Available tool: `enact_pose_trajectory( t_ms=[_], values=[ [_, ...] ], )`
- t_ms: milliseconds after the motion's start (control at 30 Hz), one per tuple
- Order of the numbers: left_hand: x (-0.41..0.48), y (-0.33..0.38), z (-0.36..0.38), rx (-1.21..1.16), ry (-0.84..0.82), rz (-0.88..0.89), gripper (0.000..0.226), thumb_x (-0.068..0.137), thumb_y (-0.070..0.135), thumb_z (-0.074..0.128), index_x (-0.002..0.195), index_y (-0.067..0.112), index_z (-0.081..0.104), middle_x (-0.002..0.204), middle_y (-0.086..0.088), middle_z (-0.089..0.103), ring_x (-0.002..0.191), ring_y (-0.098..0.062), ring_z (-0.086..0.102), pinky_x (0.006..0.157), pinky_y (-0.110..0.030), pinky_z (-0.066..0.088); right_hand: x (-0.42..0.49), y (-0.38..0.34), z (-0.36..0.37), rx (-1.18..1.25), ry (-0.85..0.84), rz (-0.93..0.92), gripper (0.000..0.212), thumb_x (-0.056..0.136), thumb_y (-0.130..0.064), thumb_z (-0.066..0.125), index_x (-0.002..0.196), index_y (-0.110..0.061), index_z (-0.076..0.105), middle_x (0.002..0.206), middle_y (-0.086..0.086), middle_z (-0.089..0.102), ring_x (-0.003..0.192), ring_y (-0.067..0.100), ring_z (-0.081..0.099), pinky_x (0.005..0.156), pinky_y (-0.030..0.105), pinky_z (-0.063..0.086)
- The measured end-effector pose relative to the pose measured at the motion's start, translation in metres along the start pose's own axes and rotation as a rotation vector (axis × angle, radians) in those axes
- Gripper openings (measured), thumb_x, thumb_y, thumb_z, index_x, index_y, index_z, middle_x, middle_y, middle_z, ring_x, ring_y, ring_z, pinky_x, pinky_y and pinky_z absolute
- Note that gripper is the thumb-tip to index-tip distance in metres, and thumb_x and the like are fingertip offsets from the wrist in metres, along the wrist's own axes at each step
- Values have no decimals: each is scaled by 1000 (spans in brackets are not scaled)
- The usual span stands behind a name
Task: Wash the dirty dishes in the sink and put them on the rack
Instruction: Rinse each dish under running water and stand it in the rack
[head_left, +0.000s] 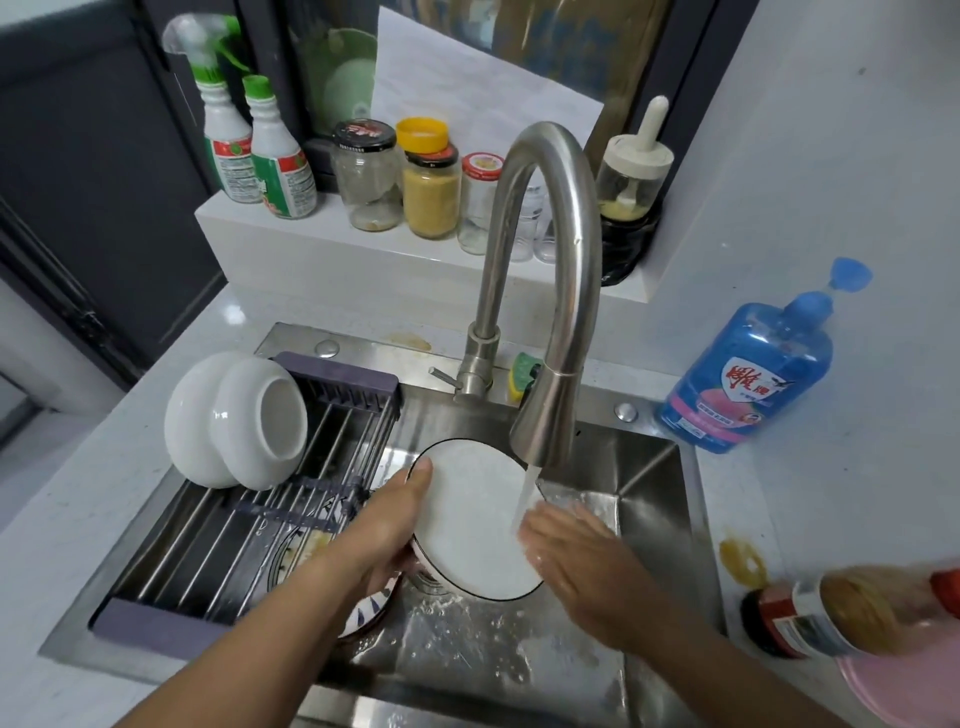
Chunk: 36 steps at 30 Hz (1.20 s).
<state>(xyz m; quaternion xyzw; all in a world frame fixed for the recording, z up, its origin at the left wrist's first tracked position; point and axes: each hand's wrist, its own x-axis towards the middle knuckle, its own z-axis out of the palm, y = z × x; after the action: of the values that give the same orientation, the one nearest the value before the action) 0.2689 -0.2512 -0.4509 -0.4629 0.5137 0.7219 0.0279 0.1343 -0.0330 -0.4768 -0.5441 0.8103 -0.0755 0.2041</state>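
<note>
1. The sink (649, 499) is brushed steel, wet and shiny.
2. The faucet (550, 208) is metal with a satin finish.
3. The plate (478, 525) and the bowls (234, 421) look like white glazed ceramic, smooth and glossy.
4. The rack (218, 551) has metal rods in a matt plastic frame.
5. The soap bottle (748, 374) is translucent blue plastic; the jars (369, 176) are clear glass.

Two white bowls (260, 431), two green-capped bottles (228, 140), one white plate (472, 519), one blue soap bottle (748, 374).
</note>
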Motion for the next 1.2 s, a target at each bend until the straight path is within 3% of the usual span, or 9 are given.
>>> enact_pose_trajectory(
  t_ms=[67,233,400,567,733,867,1000,1100,1200],
  values=[
    [0,8,-7,41,-19,-41,41,105,56,37,124,30,63,108,-2,78,102,-28,73,83,-48,60,13,1,-7,55,72,55,63,103,-59,10,144,-29,47,159,-8,35,147,8,29,122,42,23],
    [-12,35,-14,102,-130,-135,45,103,51,48,120,14,68,96,-5,79,79,-21,75,60,-32,58,51,5,-12,641,130,374,53,95,-28,59,144,-38,41,140,-7,54,105,14,65,88,36,54],
    [-23,27,-7,-119,-93,-80,36,97,37,63,124,13,65,111,-12,77,101,-30,74,86,-41,60,57,-5,6,1092,158,563,20,100,-11,53,103,-16,72,89,-2,77,75,10,68,67,22,51],
    [-35,-39,23,-178,120,124,80,76,14,81,141,38,43,127,-4,69,109,-28,70,96,-52,57,50,-37,56,1298,433,836,18,102,-21,53,110,-15,68,100,3,75,90,23,71,78,39,59],
    [-42,-29,15,-16,14,174,74,79,-7,54,138,36,44,120,-7,67,92,-24,65,61,-27,57,48,-39,53,1236,420,808,15,101,-18,55,106,-11,67,90,5,75,79,21,69,67,35,57],
    [-42,8,-7,23,-190,-22,53,87,-9,44,132,17,53,99,-13,74,77,-28,70,61,-39,62,54,-11,9,1163,152,623,19,100,-12,51,103,-13,70,81,0,76,69,15,70,60,24,51],
    [-47,18,-10,113,-174,-50,56,102,24,58,153,25,36,141,-8,58,113,-27,66,105,-49,50,57,3,-9,1254,-74,729,38,95,-11,56,127,-26,67,112,6,76,99,33,73,77,37,55],
    [-61,19,-10,693,-151,298,72,91,68,55,155,46,29,165,17,15,148,-13,24,123,-44,23,56,1,-22,1211,-125,831,37,95,-10,48,121,-25,70,79,7,67,62,25,57,55,24,34],
    [-70,14,-5,1060,-281,489,73,79,73,67,145,55,41,157,26,33,147,-8,28,121,-38,28,58,-6,-41,1208,-171,894,29,98,-1,37,107,-8,64,60,8,54,44,17,48,42,13,19]
  ],
)
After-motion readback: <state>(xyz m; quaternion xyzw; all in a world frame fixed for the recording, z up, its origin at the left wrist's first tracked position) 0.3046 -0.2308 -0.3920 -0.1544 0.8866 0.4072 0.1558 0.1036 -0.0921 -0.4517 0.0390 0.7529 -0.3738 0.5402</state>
